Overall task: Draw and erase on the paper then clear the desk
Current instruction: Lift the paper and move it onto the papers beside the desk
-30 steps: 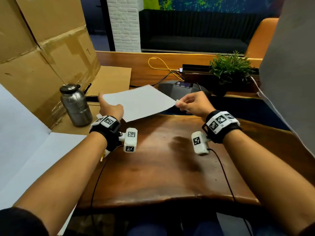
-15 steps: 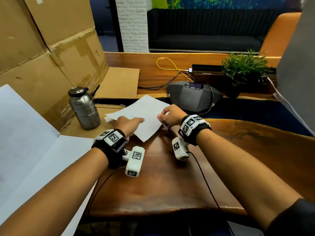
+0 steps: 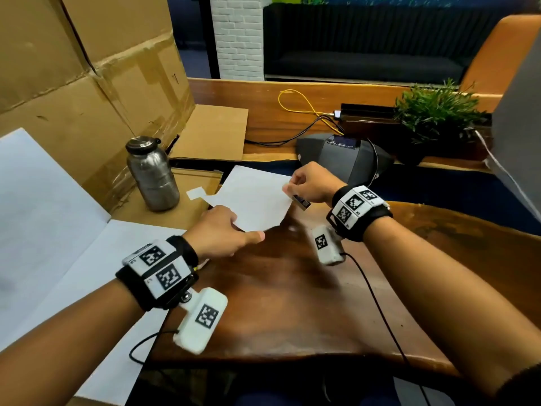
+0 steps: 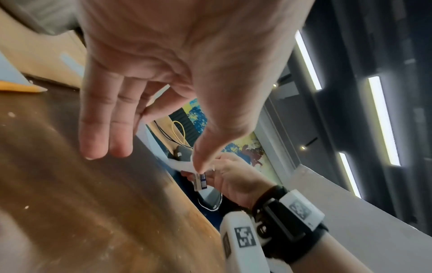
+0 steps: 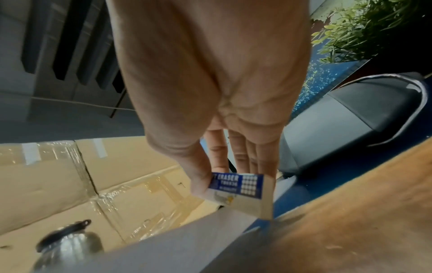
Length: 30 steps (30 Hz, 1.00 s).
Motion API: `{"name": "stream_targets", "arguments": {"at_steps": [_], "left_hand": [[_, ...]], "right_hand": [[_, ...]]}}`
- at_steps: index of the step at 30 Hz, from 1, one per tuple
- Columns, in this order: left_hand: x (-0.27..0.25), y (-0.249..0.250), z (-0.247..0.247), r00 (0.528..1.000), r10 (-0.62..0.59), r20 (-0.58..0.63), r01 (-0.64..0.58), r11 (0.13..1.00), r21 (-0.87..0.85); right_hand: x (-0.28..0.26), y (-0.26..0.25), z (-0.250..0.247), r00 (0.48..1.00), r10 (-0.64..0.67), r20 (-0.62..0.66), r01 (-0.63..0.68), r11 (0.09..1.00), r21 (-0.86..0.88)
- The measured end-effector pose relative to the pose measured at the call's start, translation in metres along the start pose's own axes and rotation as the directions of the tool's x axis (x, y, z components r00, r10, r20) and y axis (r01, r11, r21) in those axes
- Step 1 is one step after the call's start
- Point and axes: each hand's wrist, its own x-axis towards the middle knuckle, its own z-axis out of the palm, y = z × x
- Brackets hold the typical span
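Note:
A white sheet of paper (image 3: 254,197) sits tilted over the left part of the wooden desk (image 3: 292,288), its far end over the cardboard. My left hand (image 3: 234,232) pinches its near corner between thumb and fingers. At the sheet's right edge my right hand (image 3: 292,189) grips a white eraser (image 3: 301,202) in a blue sleeve. In the right wrist view the eraser (image 5: 238,186) sits between thumb and fingers, just above the paper (image 5: 187,240). The left wrist view shows my left thumb on the paper (image 4: 180,164), with the eraser (image 4: 201,182) beyond it.
A steel bottle (image 3: 152,174) stands left of the paper, with a small white scrap (image 3: 195,193) beside it. Cardboard boxes (image 3: 87,83) and a big white sheet (image 3: 44,215) fill the left. A grey speaker unit (image 3: 342,159), cables (image 3: 295,98) and a potted plant (image 3: 433,112) stand behind.
The paper came from mid-air down and left onto the desk. My left hand went from lying flat on it to pinching its near corner. The right hand shifted to its right edge.

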Motion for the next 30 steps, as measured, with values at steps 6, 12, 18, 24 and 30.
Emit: {"name": "stream_targets", "arguments": {"at_steps": [6,12,18,24,30], "left_hand": [[-0.004,-0.003,0.008,0.997,-0.030,0.073,0.021,0.991,0.130],[0.020,-0.010,0.013,0.990,0.143,-0.015,-0.113,0.839,0.532],[0.035,-0.015,0.018,0.971,-0.033,0.235,-0.136,0.736,0.663],[0.047,-0.021,0.022,0.973,-0.055,0.223,-0.119,0.712,0.692],[0.051,-0.026,0.020,0.968,-0.055,0.245,-0.137,0.702,0.699]], "right_hand": [[0.008,0.000,0.006,0.999,0.007,0.048,-0.005,0.999,-0.049],[0.016,0.006,0.022,0.993,0.096,0.070,-0.079,0.973,-0.216],[0.018,-0.005,0.030,0.998,0.060,-0.004,-0.058,0.949,-0.309],[0.025,-0.013,0.052,0.987,-0.053,0.153,0.092,0.961,-0.259],[0.022,-0.003,0.049,0.988,-0.056,0.145,0.108,0.920,-0.376]]}}
